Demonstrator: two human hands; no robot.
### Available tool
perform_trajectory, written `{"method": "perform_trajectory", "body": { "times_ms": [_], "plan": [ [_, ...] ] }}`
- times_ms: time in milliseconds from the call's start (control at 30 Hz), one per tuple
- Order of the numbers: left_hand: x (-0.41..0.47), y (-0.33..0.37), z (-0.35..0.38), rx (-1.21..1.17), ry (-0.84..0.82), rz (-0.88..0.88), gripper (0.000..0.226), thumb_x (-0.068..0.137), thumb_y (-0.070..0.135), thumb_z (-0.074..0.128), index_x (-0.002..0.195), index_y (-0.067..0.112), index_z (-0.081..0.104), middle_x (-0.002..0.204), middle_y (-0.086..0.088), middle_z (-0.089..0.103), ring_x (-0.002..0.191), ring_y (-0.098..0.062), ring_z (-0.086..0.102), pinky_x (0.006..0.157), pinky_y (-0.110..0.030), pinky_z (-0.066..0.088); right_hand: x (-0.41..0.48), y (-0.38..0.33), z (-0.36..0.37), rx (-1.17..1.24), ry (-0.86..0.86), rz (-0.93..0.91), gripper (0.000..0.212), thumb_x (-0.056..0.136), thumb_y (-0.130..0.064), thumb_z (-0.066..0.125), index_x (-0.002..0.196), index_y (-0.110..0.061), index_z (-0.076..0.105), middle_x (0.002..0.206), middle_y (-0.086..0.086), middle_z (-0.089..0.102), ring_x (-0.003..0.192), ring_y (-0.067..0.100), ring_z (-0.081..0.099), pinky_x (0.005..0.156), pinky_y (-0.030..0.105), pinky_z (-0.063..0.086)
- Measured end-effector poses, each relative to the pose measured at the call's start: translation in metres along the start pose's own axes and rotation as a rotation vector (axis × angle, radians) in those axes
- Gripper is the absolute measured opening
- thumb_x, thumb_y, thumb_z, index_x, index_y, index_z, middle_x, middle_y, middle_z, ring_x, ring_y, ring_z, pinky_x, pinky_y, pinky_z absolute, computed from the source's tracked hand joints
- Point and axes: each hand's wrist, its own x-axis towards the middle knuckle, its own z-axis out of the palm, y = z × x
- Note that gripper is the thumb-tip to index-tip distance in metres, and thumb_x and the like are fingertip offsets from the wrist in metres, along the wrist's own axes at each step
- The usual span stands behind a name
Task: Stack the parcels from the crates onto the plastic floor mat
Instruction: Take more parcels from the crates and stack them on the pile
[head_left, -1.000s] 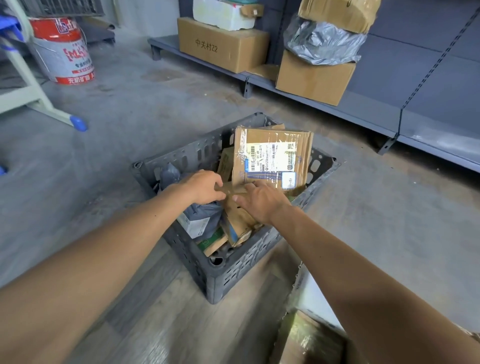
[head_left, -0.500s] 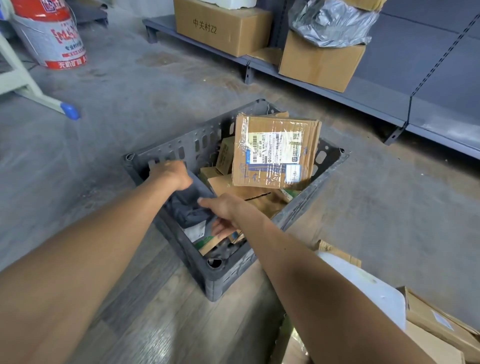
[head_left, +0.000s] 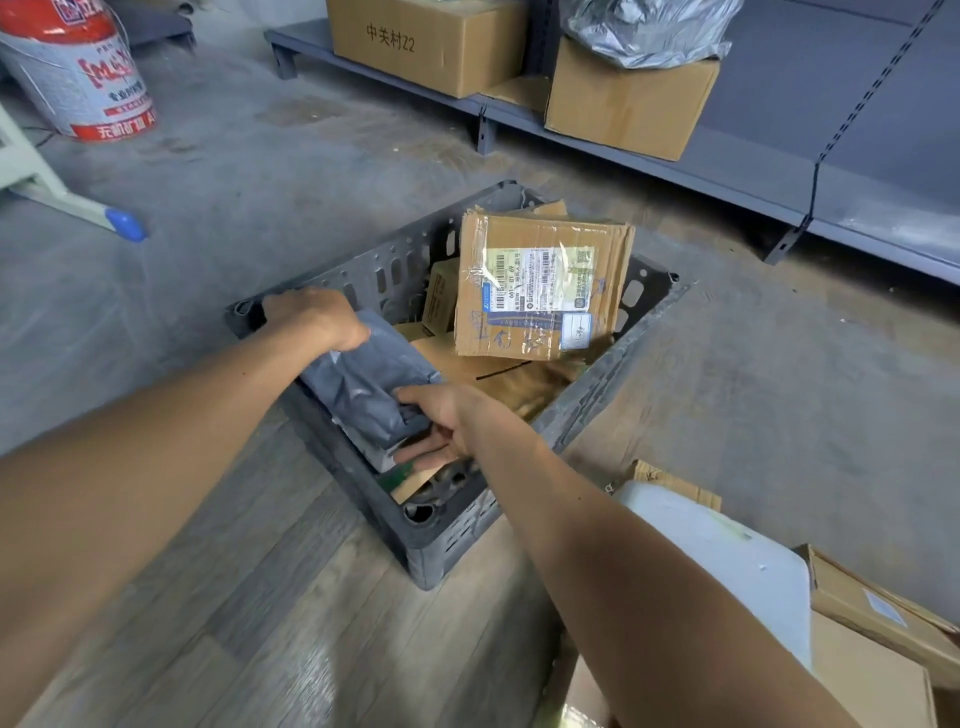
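The grey plastic mailer bag (head_left: 363, 379) lies inside the dark grey slotted plastic crate (head_left: 441, 551), at its near-left side. The grip of the left hand (head_left: 317, 317) is curled on the far end of the bag. The grip of the right hand (head_left: 441, 426) pinches the near end, thumb above and fingers below. A brown cardboard parcel with white label (head_left: 540, 291) leans upright behind them.

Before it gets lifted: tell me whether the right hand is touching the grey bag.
Touching. The head view shows the right hand, thumb over and fingers under the grey bag.
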Motion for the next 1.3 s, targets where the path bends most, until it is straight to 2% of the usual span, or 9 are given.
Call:
{"method": "perform_trajectory", "body": {
  "times_ms": [233,367,533,700,867,933,1000,1100,1300],
  "plan": [
    [-0.022,0.009,-0.065,-0.172,0.176,0.097,0.080,0.092,0.068,0.045,0.139,0.004,0.050,0.146,-0.021,0.048,0.129,-0.041,0.049,0.104,-0.042,0.042,-0.048,-0.013,-0.038,0.062,0.040,-0.143,0.048,0.097,-0.041,0.058,0.133,-0.012,0.045,0.116,0.020,0.069,0.071,0.023,0.073,0.070,0.037,0.060],
    [-0.039,0.012,-0.111,-0.270,0.261,0.112,0.093,0.090,0.073,0.042,0.144,-0.003,0.042,0.152,-0.025,0.039,0.134,-0.044,0.042,0.107,-0.044,0.036,-0.078,-0.022,-0.053,0.028,0.117,-0.287,0.044,0.095,-0.042,0.060,0.118,-0.005,0.053,0.098,0.022,0.073,0.082,0.024,0.074,0.065,0.034,0.059],
    [-0.069,0.040,-0.148,-0.385,0.381,0.181,0.102,0.086,0.083,0.027,0.141,0.000,0.049,0.150,-0.025,0.040,0.134,-0.046,0.041,0.107,-0.048,0.035,-0.123,-0.025,-0.093,0.030,0.278,-0.428,0.028,0.094,-0.036,0.063,0.098,-0.009,0.055,0.092,0.017,0.074,0.064,0.021,0.072,0.057,0.029,0.057],
    [-0.100,0.095,-0.164,-0.617,0.418,0.379,0.081,0.081,0.083,0.040,0.087,0.005,0.062,0.105,-0.019,0.063,0.099,-0.038,0.059,0.082,-0.043,0.045,-0.170,-0.007,-0.145,0.075,0.462,-0.552,0.028,0.090,-0.029,0.068,0.109,-0.012,0.057,0.080,0.005,0.068,0.046,0.018,0.065,0.054,0.031,0.058],
    [-0.124,0.131,-0.171,-0.461,0.404,0.516,0.061,0.094,0.064,0.044,0.058,0.016,0.035,0.059,-0.010,0.039,0.060,-0.030,0.044,0.057,-0.037,0.025,-0.187,0.007,-0.163,0.039,0.418,-0.511,0.034,0.092,-0.035,0.067,0.112,-0.008,0.058,0.089,0.014,0.076,0.063,0.021,0.073,0.064,0.034,0.060],
    [-0.117,0.123,-0.170,-0.387,0.396,0.530,0.062,0.093,0.067,0.041,0.063,0.013,0.046,0.069,-0.016,0.053,0.070,-0.034,0.055,0.061,-0.038,0.033,-0.184,0.006,-0.154,-0.014,0.362,-0.474,0.040,0.093,-0.038,0.065,0.110,-0.003,0.060,0.084,0.015,0.075,0.065,0.020,0.073,0.065,0.034,0.060],
    [-0.105,0.108,-0.165,-0.301,0.336,0.491,0.068,0.094,0.069,0.038,0.088,0.008,0.067,0.105,-0.019,0.067,0.098,-0.036,0.061,0.077,-0.039,0.042,-0.174,0.001,-0.138,-0.090,0.289,-0.422,0.047,0.094,-0.043,0.062,0.109,0.001,0.063,0.086,0.015,0.076,0.071,0.023,0.074,0.070,0.035,0.060],
    [-0.080,0.074,-0.144,-0.238,0.190,0.383,0.090,0.086,0.080,0.033,0.129,0.007,0.062,0.142,-0.020,0.052,0.127,-0.038,0.051,0.100,-0.040,0.040,-0.151,-0.011,-0.103,-0.238,0.252,-0.373,0.053,0.095,-0.050,0.056,0.106,0.001,0.064,0.090,0.014,0.076,0.080,0.025,0.074,0.078,0.035,0.058],
    [-0.029,0.019,-0.067,-0.284,0.028,0.217,0.095,0.084,0.079,0.041,0.125,-0.006,0.060,0.134,-0.028,0.056,0.118,-0.040,0.057,0.088,-0.036,0.043,-0.101,-0.023,-0.034,-0.693,0.028,-0.278,0.057,0.102,-0.046,0.043,0.126,0.004,0.055,0.113,0.013,0.069,0.069,0.015,0.064,0.058,0.023,0.046]
  ]
}}
